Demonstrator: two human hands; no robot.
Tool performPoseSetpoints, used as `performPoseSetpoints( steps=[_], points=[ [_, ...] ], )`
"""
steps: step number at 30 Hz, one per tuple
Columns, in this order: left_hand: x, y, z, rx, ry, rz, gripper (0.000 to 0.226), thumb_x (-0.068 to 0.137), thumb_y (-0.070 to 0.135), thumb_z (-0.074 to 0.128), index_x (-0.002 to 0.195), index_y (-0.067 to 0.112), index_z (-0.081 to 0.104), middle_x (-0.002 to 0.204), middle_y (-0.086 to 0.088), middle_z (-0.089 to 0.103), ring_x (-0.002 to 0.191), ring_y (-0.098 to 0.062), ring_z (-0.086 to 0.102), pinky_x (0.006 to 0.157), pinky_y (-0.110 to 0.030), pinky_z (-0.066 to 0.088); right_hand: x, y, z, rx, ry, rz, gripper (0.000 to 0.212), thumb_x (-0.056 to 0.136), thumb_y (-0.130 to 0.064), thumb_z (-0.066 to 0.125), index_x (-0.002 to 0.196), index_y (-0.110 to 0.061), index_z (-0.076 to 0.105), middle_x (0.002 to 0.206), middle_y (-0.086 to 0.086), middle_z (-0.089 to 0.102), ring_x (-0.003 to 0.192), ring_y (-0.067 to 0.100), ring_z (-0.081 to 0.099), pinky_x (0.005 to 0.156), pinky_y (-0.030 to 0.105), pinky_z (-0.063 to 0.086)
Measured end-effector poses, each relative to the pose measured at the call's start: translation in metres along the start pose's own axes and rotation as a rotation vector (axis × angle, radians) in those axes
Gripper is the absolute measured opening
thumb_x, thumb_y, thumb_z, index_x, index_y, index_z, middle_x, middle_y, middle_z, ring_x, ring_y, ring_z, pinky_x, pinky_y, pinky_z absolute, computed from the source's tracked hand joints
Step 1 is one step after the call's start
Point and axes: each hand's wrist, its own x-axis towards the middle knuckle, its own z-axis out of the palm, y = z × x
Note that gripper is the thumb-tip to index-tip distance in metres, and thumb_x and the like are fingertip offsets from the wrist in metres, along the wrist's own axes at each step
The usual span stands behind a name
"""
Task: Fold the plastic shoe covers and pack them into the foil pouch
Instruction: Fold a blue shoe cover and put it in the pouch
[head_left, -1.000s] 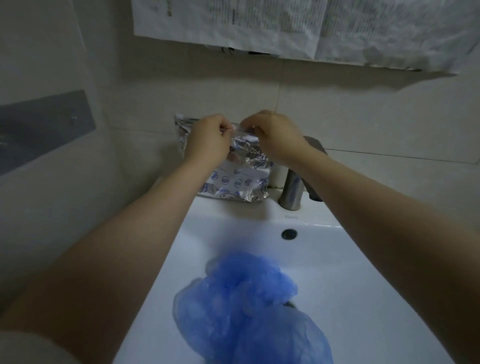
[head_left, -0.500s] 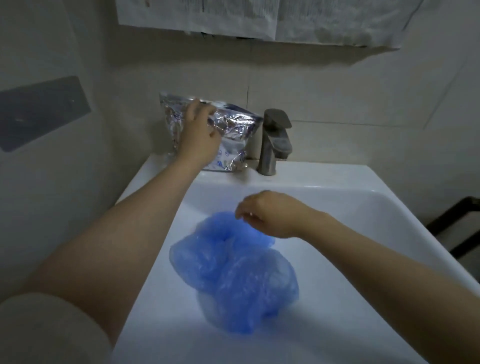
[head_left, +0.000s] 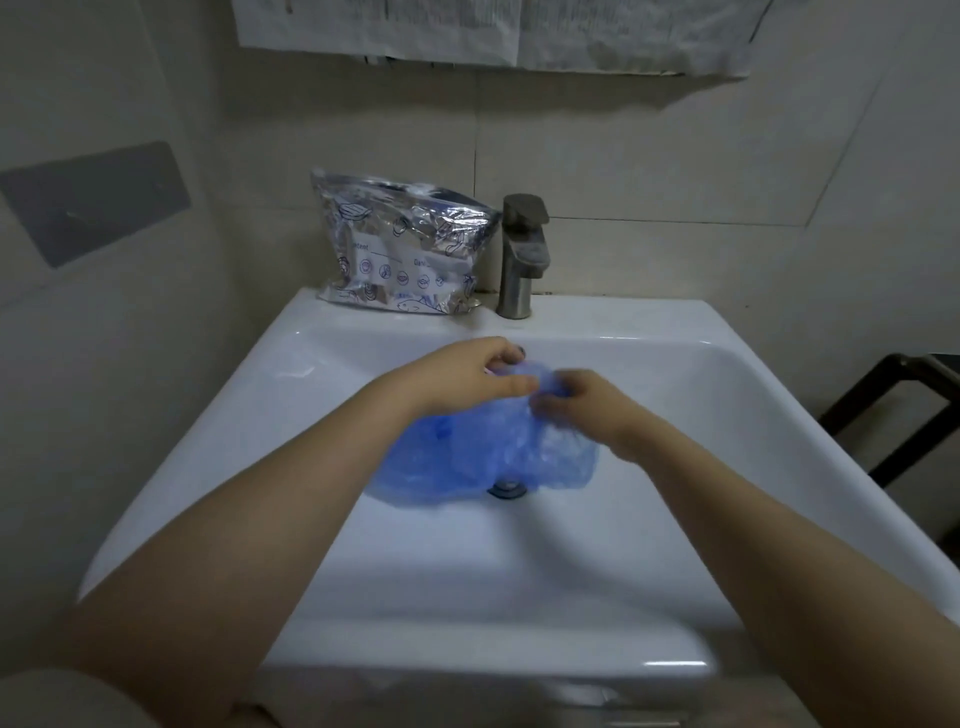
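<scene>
A crumpled bundle of blue plastic shoe covers (head_left: 483, 452) lies in the white sink basin (head_left: 467, 561), partly over the drain. My left hand (head_left: 462, 374) grips the bundle's upper edge with curled fingers. My right hand (head_left: 582, 405) pinches the same plastic from the right side. The silver foil pouch (head_left: 400, 244), printed with blue icons, stands upright on the sink's back ledge against the wall, left of the tap, with its top looking open. Neither hand touches it.
A metal tap (head_left: 522, 254) stands at the back middle of the sink. Papers (head_left: 488, 31) hang on the tiled wall above. A grey plate (head_left: 93, 202) is fixed to the left wall. A dark metal frame (head_left: 893, 415) stands at the right.
Both hands were at the pouch's top a second ago. The right hand dropped to the shoe covers first, then the left let go of the pouch and joined it on the blue plastic.
</scene>
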Motion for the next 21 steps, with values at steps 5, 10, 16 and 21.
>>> performPoseSetpoints(
  steps=[5,10,16,21],
  points=[
    [0.005,0.006,0.018,-0.080,0.211,-0.025,0.034,0.083,0.020,0.068,0.114,0.012,0.057,0.102,-0.001,0.059,0.093,-0.017,0.057,0.076,-0.026,0.044,-0.013,0.000,-0.021,0.394,0.188,-0.037,0.022,0.096,-0.002,0.038,0.098,-0.009,0.059,0.088,0.007,0.062,0.080,0.019,0.060,0.074,0.031,0.051],
    [0.013,0.010,0.026,-0.736,0.268,-0.287,0.008,0.092,0.013,0.054,0.084,0.012,0.057,0.080,-0.005,0.057,0.078,-0.020,0.054,0.060,-0.024,0.047,-0.008,0.012,-0.037,0.438,0.362,0.098,0.009,0.093,-0.012,0.051,0.098,-0.011,0.058,0.084,0.010,0.062,0.071,0.020,0.060,0.063,0.028,0.051],
    [0.019,-0.003,0.040,-1.090,0.343,-0.488,0.014,0.093,0.016,0.052,0.080,0.016,0.058,0.078,-0.007,0.058,0.067,-0.018,0.054,0.055,-0.027,0.051,-0.002,0.025,-0.028,0.444,0.383,0.138,0.037,0.086,-0.025,0.065,0.118,-0.008,0.055,0.110,0.008,0.061,0.094,0.019,0.058,0.071,0.022,0.043],
    [0.016,-0.010,0.029,-1.275,0.454,-0.551,0.016,0.096,0.017,0.048,0.083,0.011,0.054,0.077,-0.010,0.057,0.065,-0.019,0.054,0.042,-0.020,0.050,-0.024,0.011,-0.019,-0.119,0.096,-0.425,0.076,0.066,-0.048,0.075,0.131,-0.026,0.043,0.137,-0.001,0.040,0.124,0.014,0.041,0.102,0.023,0.035]
  ],
)
